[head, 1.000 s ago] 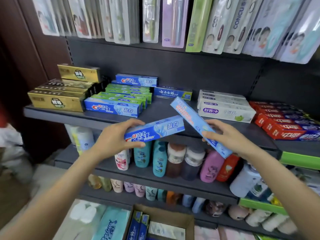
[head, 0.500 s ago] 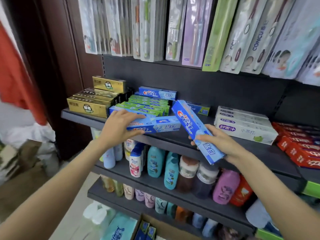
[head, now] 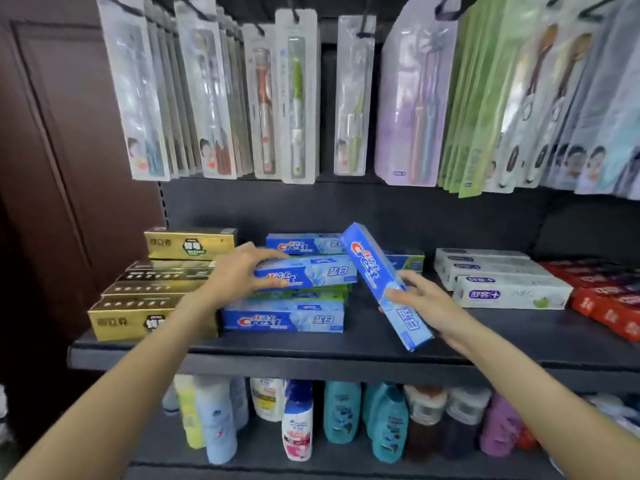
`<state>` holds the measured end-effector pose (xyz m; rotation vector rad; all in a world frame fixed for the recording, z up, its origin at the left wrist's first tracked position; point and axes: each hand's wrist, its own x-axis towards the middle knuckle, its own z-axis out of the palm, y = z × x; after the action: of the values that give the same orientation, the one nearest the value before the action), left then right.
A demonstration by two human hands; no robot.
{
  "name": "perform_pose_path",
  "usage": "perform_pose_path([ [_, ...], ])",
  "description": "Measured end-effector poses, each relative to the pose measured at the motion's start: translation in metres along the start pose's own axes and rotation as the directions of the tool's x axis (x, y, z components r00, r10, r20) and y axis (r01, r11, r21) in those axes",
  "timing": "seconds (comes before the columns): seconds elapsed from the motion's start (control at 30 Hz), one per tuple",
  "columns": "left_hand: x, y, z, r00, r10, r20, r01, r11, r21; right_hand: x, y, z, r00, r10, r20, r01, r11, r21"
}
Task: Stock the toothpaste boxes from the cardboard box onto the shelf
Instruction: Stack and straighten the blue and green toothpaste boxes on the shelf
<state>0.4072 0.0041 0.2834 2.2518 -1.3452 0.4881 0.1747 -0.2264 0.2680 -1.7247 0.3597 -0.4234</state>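
Note:
My left hand (head: pixel 239 275) grips the left end of a blue toothpaste box (head: pixel 311 271), which lies on top of the green and blue stack on the dark shelf (head: pixel 311 348). My right hand (head: pixel 426 299) holds a second blue toothpaste box (head: pixel 381 282) tilted, its top end leaning toward the stack and its lower end over the shelf's front. Another blue box (head: pixel 284 320) lies at the stack's front and one more (head: pixel 304 244) at the back. The cardboard box is out of view.
Gold boxes (head: pixel 145 306) fill the shelf's left, white boxes (head: pixel 502 285) and red boxes (head: pixel 609 299) its right. Toothbrush packs (head: pixel 298 98) hang above. Bottles (head: pixel 339 414) stand on the lower shelf. Bare shelf lies between the blue stack and the white boxes.
My left hand has moved its box up onto the top of the stack. My right hand has brought its tilted box closer to the stack. The view has risen, hiding the cardboard box.

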Motion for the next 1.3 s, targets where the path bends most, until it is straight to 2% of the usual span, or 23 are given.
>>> perform_pose_path([
  [0.07,0.014,-0.01,0.01,0.997,0.064,0.05,-0.067,0.996,0.051,0.01,-0.001,0.009,0.998,-0.026,-0.054,0.02,0.994,-0.111],
  [0.13,0.024,-0.017,0.023,0.983,0.125,0.133,-0.149,0.971,0.187,0.019,0.0,0.014,0.993,-0.07,-0.1,0.042,0.967,-0.252],
  [0.23,0.036,-0.02,0.034,0.977,0.118,0.178,-0.165,0.945,0.283,0.029,0.004,0.016,0.983,-0.097,-0.154,0.028,0.916,-0.401],
  [0.47,0.086,-0.033,0.056,0.99,-0.051,0.13,0.032,0.989,0.143,0.047,0.014,0.009,0.966,-0.143,-0.218,0.053,0.927,-0.372],
  [0.57,0.105,-0.039,0.069,0.976,-0.123,0.178,0.086,0.976,0.201,0.056,0.015,0.004,0.963,-0.137,-0.233,0.042,0.927,-0.373],
  [0.63,0.109,-0.039,0.079,0.978,-0.139,0.157,0.085,0.948,0.308,0.06,0.016,0.003,0.966,-0.142,-0.216,0.042,0.911,-0.41],
  [0.7,0.108,-0.036,0.08,0.99,-0.118,0.083,0.074,0.908,0.412,0.064,0.015,0.004,0.967,-0.176,-0.185,0.061,0.862,-0.503],
  [0.73,0.107,-0.034,0.077,0.991,-0.12,0.052,0.089,0.908,0.409,0.066,0.012,0.005,0.962,-0.211,-0.172,0.081,0.825,-0.559],
  [0.83,0.09,-0.021,0.056,0.983,-0.185,-0.012,0.183,0.955,0.235,0.076,0.002,0.012,0.944,-0.32,-0.084,0.156,0.653,-0.742],
  [0.93,0.051,-0.001,0.035,0.985,-0.169,-0.037,0.172,0.977,0.124,0.095,-0.011,0.031,0.923,-0.376,0.084,0.259,0.446,-0.857],
  [1.03,0.011,0.014,0.027,0.991,-0.133,-0.011,0.134,0.987,0.092,0.125,-0.018,0.058,0.906,-0.382,0.181,0.345,0.42,-0.839],
  [1.13,-0.007,0.011,0.031,0.991,-0.134,0.01,0.133,0.987,0.088,0.15,-0.014,0.083,0.896,-0.391,0.211,0.378,0.421,-0.824],
  [1.23,-0.015,0.005,0.039,0.99,-0.127,0.057,0.124,0.991,0.057,0.158,-0.004,0.094,0.887,-0.398,0.232,0.373,0.324,-0.87],
  [1.3,-0.017,0.003,0.043,0.995,-0.095,0.038,0.092,0.993,0.078,0.148,-0.002,0.094,0.884,-0.406,0.232,0.368,0.3,-0.88],
])
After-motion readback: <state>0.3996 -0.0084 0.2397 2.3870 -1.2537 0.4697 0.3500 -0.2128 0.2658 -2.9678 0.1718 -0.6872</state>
